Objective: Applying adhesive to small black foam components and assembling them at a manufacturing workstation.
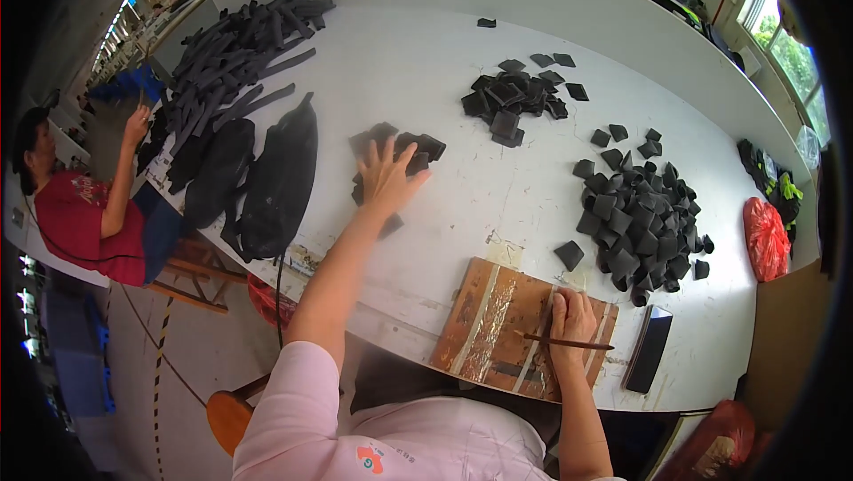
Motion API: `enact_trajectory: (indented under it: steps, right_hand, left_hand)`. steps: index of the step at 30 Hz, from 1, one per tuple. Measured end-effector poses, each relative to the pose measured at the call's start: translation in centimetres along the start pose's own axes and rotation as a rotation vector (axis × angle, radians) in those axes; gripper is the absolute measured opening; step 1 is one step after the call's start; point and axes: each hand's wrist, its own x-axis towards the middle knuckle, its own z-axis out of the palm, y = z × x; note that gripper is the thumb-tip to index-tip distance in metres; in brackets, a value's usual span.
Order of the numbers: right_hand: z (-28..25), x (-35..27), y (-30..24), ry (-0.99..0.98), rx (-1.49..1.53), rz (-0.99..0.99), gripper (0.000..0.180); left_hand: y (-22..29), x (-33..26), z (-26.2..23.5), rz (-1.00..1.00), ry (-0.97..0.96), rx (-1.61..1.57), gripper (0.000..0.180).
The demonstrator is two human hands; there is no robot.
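My left hand (388,177) lies with fingers spread over a small group of black fabric-like pieces (429,145) on the white table (444,223). Its fingertips touch some of them, and the palm hides others. In my right hand (573,319) is a thin, dark brown stick (582,343) with a pointed end, held across the fist. That hand rests above a worn brown board (511,321) with pale tape strips at the table's front edge. Beyond lies a loose heap of flat black pieces (511,99). A larger pile of folded black pieces (640,214) sits to the right.
A dark phone (649,348) lies right of the board. At the left are long dark strips (240,55) and two large black cloth pieces (280,179). A red plastic bag (766,237) stands at the far right. A person in a red shirt (89,223) sits at the left.
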Motion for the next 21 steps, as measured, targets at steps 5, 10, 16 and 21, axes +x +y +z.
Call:
enact_trajectory:
  steps: [5, 10, 16, 21]
  right_hand:
    - [-0.1, 0.2, 0.1, 0.002, 0.011, 0.029, 0.014]
    - [-0.3, -0.1, 0.2, -0.006, 0.005, 0.058, 0.014]
    - [-0.2, -0.4, 0.6, 0.031, 0.054, 0.054, 0.012]
    - [0.1, 0.1, 0.8, 0.016, 0.064, 0.048, 0.013]
  left_hand:
    - [-0.2, -0.3, 1.2, 0.21, 0.081, -0.179, 0.03]
    - [2.1, -2.8, 0.7, 0.225, 0.07, -0.5, 0.021]
    - [5.6, -7.6, -1.0, 0.228, -0.095, -0.701, 0.023]
    - [7.2, -10.2, -2.3, 0.26, -0.212, -0.666, 0.039]
